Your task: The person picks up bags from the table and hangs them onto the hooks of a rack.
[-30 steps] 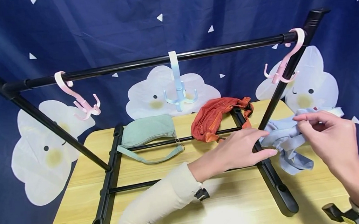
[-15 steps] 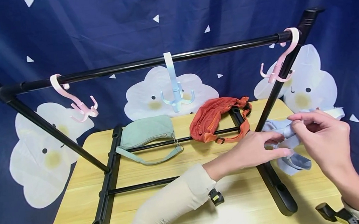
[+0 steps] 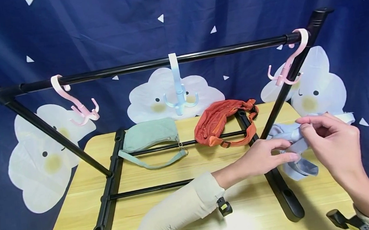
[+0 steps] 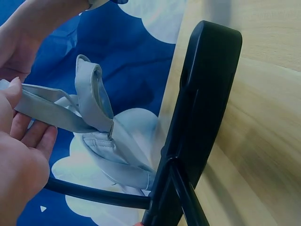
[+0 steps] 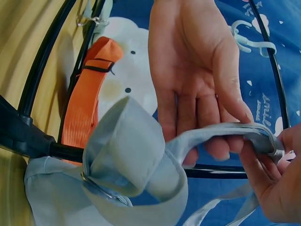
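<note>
Two hands (image 3: 262,156) (image 3: 338,144) pinch — close together.

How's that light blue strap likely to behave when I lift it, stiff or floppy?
Probably floppy: the light blue strap curls into loose loops. It should crease easily, since it bunches where the right hand pinches it. Likely light too, as the fabric looks thin.

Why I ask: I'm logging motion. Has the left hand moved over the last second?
Yes: the left hand has moved to the right, reaching farther past the right post.
</note>
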`<state>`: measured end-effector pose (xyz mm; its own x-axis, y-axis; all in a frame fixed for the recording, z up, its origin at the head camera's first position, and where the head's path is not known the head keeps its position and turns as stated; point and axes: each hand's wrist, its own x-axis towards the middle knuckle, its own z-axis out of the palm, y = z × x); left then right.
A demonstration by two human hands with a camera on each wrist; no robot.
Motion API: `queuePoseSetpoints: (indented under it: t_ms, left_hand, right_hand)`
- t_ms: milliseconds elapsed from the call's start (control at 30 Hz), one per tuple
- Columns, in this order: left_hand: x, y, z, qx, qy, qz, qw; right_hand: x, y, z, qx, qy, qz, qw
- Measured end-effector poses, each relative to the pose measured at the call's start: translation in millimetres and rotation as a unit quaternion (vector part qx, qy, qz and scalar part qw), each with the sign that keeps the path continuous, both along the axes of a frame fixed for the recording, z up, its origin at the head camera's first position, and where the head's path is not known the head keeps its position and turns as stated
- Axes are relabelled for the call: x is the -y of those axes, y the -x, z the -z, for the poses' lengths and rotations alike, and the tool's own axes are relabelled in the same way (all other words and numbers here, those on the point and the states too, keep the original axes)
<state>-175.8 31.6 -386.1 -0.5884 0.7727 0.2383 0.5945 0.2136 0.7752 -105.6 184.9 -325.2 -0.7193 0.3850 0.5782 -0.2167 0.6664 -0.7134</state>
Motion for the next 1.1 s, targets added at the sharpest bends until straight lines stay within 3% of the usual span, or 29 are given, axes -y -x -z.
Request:
queuePoseSetpoints:
  t_ms: [200, 367, 467, 600, 667, 733, 933, 1033, 1100]
  left_hand:
    - [2.2, 0.7, 0.4, 0.047, -0.035, -0.012, 0.9982]
    - [4.6, 0.8, -1.8, 0.040, -0.038, -0.023, 0.9982]
    - [5.8, 0.7, -3.2, 0.025, -0.032, -0.020, 0.9990]
    - [8.1, 0.9, -4.7, 0.016, -0.025, -0.012, 0.9995]
    - [8.8, 0.9, -5.4, 0.006, -0.018, -0.010, 0.9998]
    - [9.4, 1.2, -6.0, -0.010, -0.010, -0.007, 0.9999]
    - [10.0, 3.2, -6.2, -0.046, -0.004, 0.011, 0.9989]
    - [10.4, 4.5, -6.5, -0.049, -0.005, 0.016, 0.9987]
    - [10.6, 5.2, -7.3, -0.051, -0.002, 0.019, 0.9985]
  right_hand:
    - [-3, -0.7, -0.1, 0.019, -0.038, 0.000, 0.9991]
    - [-9, 0.6, 1.7, -0.004, -0.123, -0.024, 0.9921]
    - [-14, 2.9, 2.1, -0.042, -0.209, -0.048, 0.9758]
    - [-18, 6.2, 1.0, -0.087, -0.327, -0.067, 0.9388]
    - [-20, 6.5, 1.1, -0.092, -0.359, -0.077, 0.9257]
    - [-22, 6.9, 2.2, -0.091, -0.371, -0.098, 0.9191]
    - [-36, 6.8, 8.0, -0.025, -0.333, -0.188, 0.9236]
    - [-48, 6.5, 10.5, 0.057, -0.296, -0.226, 0.9262]
    - [-57, 7.0, 12.1, 0.129, -0.266, -0.254, 0.9212]
